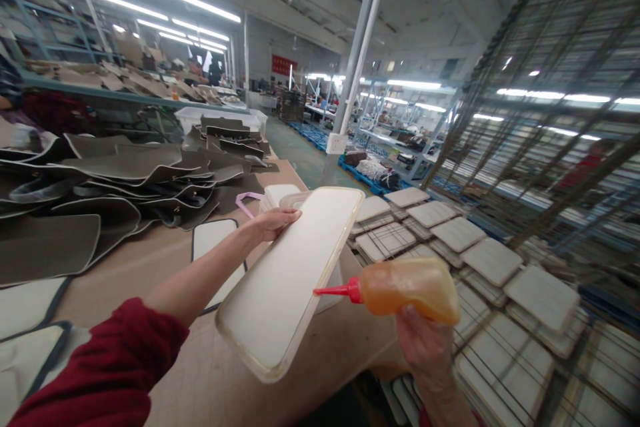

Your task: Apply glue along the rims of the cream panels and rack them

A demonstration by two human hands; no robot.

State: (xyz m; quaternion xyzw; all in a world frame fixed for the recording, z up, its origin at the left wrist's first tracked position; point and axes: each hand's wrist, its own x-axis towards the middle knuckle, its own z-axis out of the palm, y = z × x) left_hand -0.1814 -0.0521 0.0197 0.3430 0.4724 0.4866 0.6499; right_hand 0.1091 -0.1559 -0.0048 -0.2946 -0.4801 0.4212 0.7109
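My left hand (273, 222) grips the far left edge of a long white rectangular panel (290, 273) with rounded corners and a tan rim, holding it tilted above the brown table (210, 373). My right hand (425, 347) is wrapped around an orange squeeze bottle (407, 288) of glue. Its red nozzle (333, 291) points left and touches the panel's right rim. A red sleeve covers my left upper arm.
Dark grey cut pieces (125, 180) are piled on the table's left. White panels with dark borders (213, 243) lie flat there. To the right, wire racks (480, 280) hold several white square panels. A tall wire shelf trolley (550, 113) stands at far right, and a steel pillar (357, 60) rises behind.
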